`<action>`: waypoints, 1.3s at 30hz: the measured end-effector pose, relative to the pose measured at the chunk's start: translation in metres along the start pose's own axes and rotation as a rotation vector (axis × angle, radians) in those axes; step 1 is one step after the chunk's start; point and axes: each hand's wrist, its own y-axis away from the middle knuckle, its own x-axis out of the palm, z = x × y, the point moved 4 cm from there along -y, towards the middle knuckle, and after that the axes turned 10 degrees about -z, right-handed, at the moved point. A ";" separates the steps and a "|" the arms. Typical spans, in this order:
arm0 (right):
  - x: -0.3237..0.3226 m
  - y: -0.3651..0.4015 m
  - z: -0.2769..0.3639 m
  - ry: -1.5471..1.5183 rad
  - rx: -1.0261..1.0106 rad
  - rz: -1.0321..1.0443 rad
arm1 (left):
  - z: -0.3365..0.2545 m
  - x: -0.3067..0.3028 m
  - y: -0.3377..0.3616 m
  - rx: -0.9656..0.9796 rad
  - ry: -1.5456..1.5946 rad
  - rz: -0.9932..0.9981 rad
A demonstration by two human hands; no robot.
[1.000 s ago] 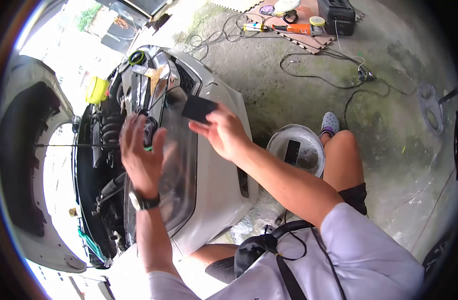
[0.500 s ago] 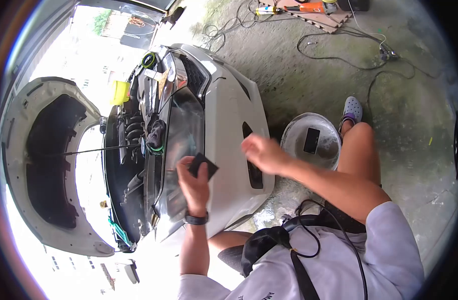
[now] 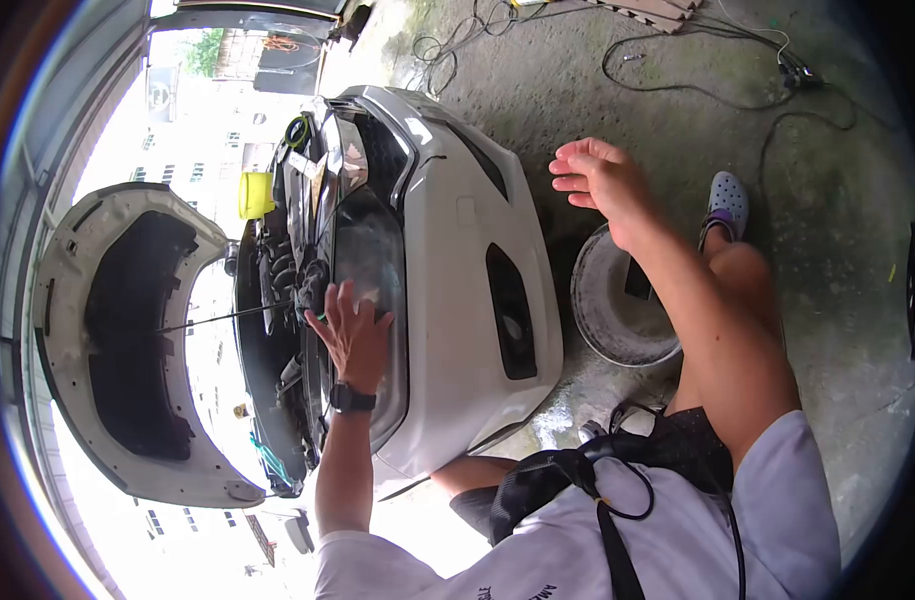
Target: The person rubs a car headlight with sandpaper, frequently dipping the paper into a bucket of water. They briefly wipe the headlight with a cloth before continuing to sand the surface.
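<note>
My left hand, with a dark watch on the wrist, lies with fingers spread over the hazy headlight of the white car. No black block shows there; whether one is under the palm is hidden. My right hand is raised to the right of the bumper, above the round basin, its fingers slightly apart and nothing visible in them. A black rectangular piece lies in the basin, partly covered by my right forearm.
The raised hood stands at the left, held by a thin rod. A yellow container and a green-rimmed roll sit near the engine bay. Cables run over the concrete floor. My clog-covered foot is beyond the basin.
My left hand has turned flat and spread onto the headlight, and the black block it held is out of sight. My right hand has moved up and right, away from the bumper.
</note>
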 end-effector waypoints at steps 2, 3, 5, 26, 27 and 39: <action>0.000 -0.003 -0.001 0.039 -0.004 0.033 | -0.005 0.005 -0.020 0.065 -0.023 -0.087; -0.001 -0.005 -0.001 0.033 -0.006 0.027 | -0.006 0.010 -0.036 0.072 -0.024 -0.105; -0.003 -0.008 0.000 0.025 -0.008 0.024 | -0.006 0.025 -0.073 0.065 -0.023 -0.112; -0.005 -0.013 -0.007 0.010 0.030 -0.046 | -0.010 0.055 -0.134 0.045 0.084 -0.052; -0.007 -0.013 -0.008 0.011 0.027 -0.048 | -0.012 0.056 -0.138 0.013 0.052 -0.020; 0.009 -0.012 -0.005 -0.060 0.074 -0.015 | 0.001 0.038 -0.069 0.036 0.180 -0.044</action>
